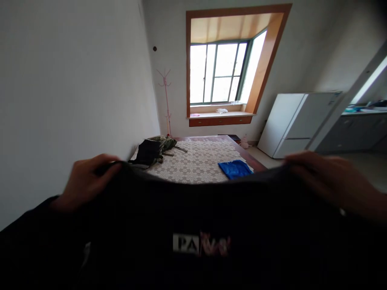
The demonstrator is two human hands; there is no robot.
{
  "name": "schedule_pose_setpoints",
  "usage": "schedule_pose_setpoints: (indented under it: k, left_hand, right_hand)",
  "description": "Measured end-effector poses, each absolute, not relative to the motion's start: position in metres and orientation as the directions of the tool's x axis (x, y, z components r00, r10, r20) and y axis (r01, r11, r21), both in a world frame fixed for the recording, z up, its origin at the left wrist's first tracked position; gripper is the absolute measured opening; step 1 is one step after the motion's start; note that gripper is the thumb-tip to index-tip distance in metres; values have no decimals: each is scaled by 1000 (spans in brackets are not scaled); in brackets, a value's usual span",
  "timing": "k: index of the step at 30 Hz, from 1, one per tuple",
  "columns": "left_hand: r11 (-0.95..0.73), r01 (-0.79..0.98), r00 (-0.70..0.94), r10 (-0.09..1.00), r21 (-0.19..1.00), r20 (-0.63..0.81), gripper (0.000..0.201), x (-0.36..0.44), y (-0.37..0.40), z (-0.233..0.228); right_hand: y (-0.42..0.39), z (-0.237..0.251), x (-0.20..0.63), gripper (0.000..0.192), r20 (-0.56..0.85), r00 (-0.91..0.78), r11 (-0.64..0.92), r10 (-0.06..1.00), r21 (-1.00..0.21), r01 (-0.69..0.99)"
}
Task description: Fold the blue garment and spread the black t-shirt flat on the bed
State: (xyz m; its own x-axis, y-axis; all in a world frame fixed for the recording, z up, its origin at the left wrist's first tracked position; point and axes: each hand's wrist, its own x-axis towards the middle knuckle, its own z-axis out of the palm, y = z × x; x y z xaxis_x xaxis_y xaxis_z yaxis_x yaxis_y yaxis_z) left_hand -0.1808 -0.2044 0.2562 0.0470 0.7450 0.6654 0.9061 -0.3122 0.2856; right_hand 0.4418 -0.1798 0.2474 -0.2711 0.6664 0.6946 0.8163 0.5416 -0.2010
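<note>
A dark garment [199, 213] with a printed front spans the lower frame, its upper edge pinched by the left hand [90, 177] at left and gripped under the blurred, curled fingers of the right hand [332, 177] at right. It remains unfolded and off the tablecloth [190, 161], where a compact blue cloth [236, 169] already lies, right of centre.

On your black garment [196, 209], you read "PA", dark on pale block [185, 243]; pinkish-white lettering [215, 244] just right of it too blurred for you to make out. Small mark [334, 98] on white fridge [293, 125] also unreadable.
</note>
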Motion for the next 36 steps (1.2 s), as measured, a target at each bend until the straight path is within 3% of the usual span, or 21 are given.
schedule_pose_setpoints:
  k: [3, 5, 9, 13, 15, 20, 24, 27, 31, 36]
  left_hand:
    - [-277, 943, 156, 857, 183, 491, 31, -141, -82, 248]
    - [-180, 979, 137, 927, 93, 350, 30, -126, -21, 214]
    - [-147, 984, 124, 973, 104, 197, 38, -104, 25, 122]
    - [-263, 953, 249, 963, 154, 105, 39, -82, 28, 58]
    - [-298, 937, 292, 954, 181, 64, 44, -75, 28, 40]
    - [-228, 955, 241, 970, 190, -44, 72, -71, 9, 9]
    - [-209, 970, 217, 975, 121, -57, 77, -79, -23, -1]
    - [-216, 967, 229, 969, 137, -90, 77, -88, -26, 11]
    - [-168, 961, 181, 982, 219, -42, 45, -91, 24, 38]
    - [-87, 969, 90, 996, 232, -2, 38, -72, 104, 43]
  right_hand:
    - [-84, 253, 393, 39, 427, -389, 429, 816, 4, 903]
    - [-22, 233, 365, 43, 286, -280, 271, 916, 71, 960]
    - [40, 152, 331, 56, 146, -275, 269, 950, 62, 961]
    - [41, 75, 312, 43, 13, -399, 399, 917, 7, 917]
    - [36, 47, 306, 49, -33, -424, 424, 905, -29, 905]
    - [19, -1, 306, 76, -99, -333, 327, 938, -77, 942]
    - [-1, -17, 320, 83, -124, -274, 266, 954, -81, 961]
    - [-2, -7, 327, 86, -127, -296, 286, 947, -89, 954]
    - [40, 26, 315, 58, -94, -357, 343, 929, -143, 929]
    - [115, 37, 280, 42, -29, -276, 271, 961, -132, 954]
